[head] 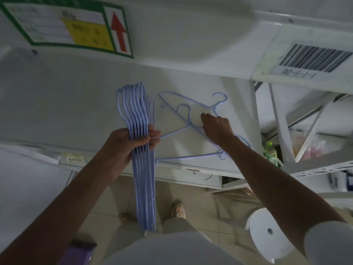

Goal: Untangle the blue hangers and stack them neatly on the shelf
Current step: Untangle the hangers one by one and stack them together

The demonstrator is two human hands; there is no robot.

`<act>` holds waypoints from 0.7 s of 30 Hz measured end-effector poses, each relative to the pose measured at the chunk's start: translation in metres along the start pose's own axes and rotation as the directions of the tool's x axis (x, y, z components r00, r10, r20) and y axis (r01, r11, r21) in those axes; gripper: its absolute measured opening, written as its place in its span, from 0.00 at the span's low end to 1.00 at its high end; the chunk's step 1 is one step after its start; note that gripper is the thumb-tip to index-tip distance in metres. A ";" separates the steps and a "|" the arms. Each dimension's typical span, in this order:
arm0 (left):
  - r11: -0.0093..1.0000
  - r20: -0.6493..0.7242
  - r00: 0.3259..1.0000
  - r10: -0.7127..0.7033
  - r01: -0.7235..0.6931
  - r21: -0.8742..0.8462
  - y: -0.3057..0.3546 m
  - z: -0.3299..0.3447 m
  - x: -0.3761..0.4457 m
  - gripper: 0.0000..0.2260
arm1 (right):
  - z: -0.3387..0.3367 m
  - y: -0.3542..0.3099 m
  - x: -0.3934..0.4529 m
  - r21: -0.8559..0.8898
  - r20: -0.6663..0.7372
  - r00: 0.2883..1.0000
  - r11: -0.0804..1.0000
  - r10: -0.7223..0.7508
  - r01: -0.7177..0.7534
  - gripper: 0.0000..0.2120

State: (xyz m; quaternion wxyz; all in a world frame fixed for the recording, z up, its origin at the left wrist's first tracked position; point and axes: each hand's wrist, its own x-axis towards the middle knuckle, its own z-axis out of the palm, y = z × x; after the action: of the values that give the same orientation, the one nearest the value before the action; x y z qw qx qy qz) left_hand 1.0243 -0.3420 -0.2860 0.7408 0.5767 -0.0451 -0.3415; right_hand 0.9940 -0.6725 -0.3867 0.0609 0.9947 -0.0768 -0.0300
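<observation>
My left hand grips a tight bundle of several blue hangers, held edge-on with the hooks pointing away over the white shelf and the long bars hanging down past its front edge. To the right, a few loose blue hangers lie crossed and tangled flat on the shelf. My right hand rests on top of that tangle with fingers curled down onto the wires near one hanger's neck; whether it pinches a wire is not visible.
A green-bordered label with a red arrow is stuck on the shelf above. A barcode tag marks the neighbouring rack at right. A green-capped bottle stands on a lower rack. A white round stool sits on the tiled floor.
</observation>
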 end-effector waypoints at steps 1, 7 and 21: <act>1.000 -0.006 1.000 0.007 -0.007 0.016 0.000 0.003 0.000 0.16 | 0.001 0.002 -0.002 0.001 -0.012 1.000 1.000 -0.021 0.021 0.09; 0.998 -0.050 0.997 0.060 -0.058 0.041 0.000 0.011 -0.003 0.15 | 0.014 0.010 -0.014 0.011 -0.050 0.991 0.992 -0.126 0.127 0.09; 0.999 -0.144 0.989 0.037 -0.034 0.025 -0.011 0.025 -0.012 0.13 | 0.019 0.021 -0.041 0.201 -0.031 0.996 0.976 -0.083 0.088 0.17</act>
State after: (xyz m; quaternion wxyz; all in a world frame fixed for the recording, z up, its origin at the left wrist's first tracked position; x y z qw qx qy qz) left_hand 0.9983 -0.3564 -0.2840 0.7416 0.6073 -0.0054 -0.2850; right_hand 0.9490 -0.6887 -0.4005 -0.0407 0.9984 -0.0359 -0.0134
